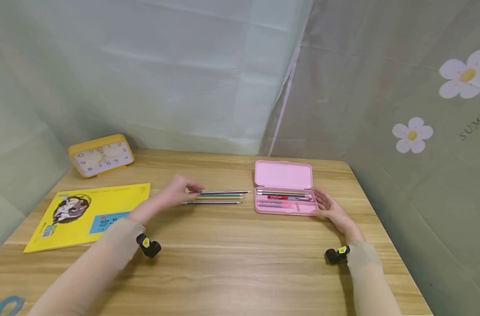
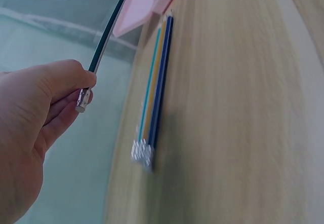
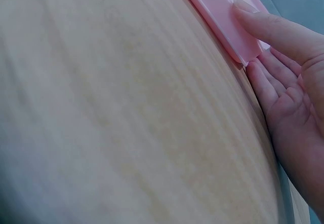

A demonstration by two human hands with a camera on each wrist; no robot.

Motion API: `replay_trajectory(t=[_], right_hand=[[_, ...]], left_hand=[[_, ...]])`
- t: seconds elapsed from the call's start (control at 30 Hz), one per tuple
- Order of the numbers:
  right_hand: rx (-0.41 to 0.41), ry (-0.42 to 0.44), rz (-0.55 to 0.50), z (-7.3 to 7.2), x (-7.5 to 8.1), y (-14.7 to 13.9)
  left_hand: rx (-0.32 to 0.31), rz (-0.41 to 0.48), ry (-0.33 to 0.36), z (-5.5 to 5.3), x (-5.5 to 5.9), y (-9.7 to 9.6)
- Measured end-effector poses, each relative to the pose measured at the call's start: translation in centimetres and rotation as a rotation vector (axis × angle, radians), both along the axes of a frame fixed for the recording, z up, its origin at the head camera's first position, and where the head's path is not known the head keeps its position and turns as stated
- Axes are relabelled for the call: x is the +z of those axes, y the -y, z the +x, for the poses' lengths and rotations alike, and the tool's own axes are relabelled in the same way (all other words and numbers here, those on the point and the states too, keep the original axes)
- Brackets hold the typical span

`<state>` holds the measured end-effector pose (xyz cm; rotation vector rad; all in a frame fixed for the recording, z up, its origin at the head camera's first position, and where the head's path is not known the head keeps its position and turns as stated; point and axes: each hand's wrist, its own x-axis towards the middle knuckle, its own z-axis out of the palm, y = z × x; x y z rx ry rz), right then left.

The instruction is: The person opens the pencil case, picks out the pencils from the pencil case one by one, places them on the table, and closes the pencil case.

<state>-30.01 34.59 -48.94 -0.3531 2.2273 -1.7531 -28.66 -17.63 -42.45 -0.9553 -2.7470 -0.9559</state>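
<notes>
My left hand (image 1: 177,192) pinches a dark pencil (image 2: 105,44) near its eraser end, between thumb and fingers. In the left wrist view this pencil is raised above the table. Below it lie several pencils (image 2: 157,87) side by side, turquoise, yellow and dark blue, with silvery ends. An opened pink pencil case (image 1: 283,174) stands to their right, its lid tipped back. Inside it are pencils (image 1: 285,193), a red pen (image 1: 277,198) and a pink and purple pen (image 1: 273,204). My right hand (image 1: 332,211) rests at the case's right end, thumb by the front corner, fingers extended along the side.
A yellow book (image 1: 117,199) lies on the left of the wooden table (image 1: 240,263). Behind it stands a yellow alarm clock (image 1: 102,157). A blue ring-shaped object (image 1: 8,303) shows at the lower left corner. Curtains (image 1: 208,79) hang behind the table.
</notes>
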Motion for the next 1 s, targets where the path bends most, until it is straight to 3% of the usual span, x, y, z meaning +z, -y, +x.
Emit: replay_trajectory(t=[0.43, 0.77, 1.0], right_hand=[[0.009, 0.0, -0.014, 0.1, 0.0, 0.0], [0.002, 0.004, 0.002, 0.0, 0.0, -0.2], [-0.005, 0.011, 0.003, 0.0, 0.0, -0.2]], left_hand=[[-0.022, -0.03, 0.097, 0.8, -1.9, 2.6], [0.012, -0.058, 0.154, 0.8, -2.6, 2.8], [-0.004, -0.086, 0.152, 0.8, -3.0, 2.6]])
